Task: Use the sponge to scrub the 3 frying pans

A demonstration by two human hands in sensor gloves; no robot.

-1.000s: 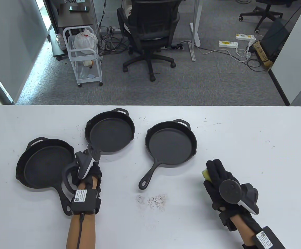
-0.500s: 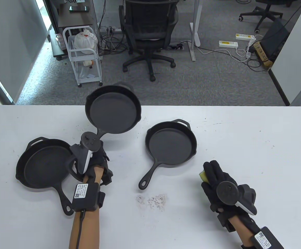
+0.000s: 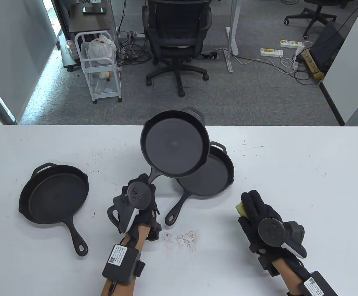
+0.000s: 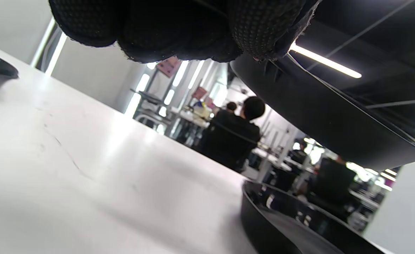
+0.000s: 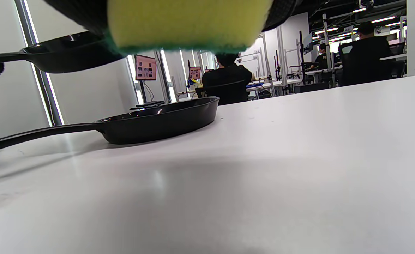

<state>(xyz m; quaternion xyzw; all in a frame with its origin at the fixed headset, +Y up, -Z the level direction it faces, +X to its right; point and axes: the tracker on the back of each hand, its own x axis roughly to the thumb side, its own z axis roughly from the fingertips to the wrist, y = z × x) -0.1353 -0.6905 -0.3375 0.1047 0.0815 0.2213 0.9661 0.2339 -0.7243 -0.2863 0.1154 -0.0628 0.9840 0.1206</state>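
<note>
The left hand [image 3: 140, 197] grips the handle of a raised frying pan [image 3: 173, 144], holding it above the middle pan [image 3: 216, 178] on the tabletop [image 3: 290, 172], probably to bring it within scrubbing reach. The right hand [image 3: 259, 212] pinches the sponge [image 3: 243, 209] near-right, ready. A third pan [image 3: 54, 192] lies far left.

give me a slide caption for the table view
Left hand lifts one frying pan by its handle above another pan; right hand holds the sponge.

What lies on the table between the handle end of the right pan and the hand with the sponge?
Table view: mostly bare white table; a patch of pale crumbs lies just below that line.
</note>
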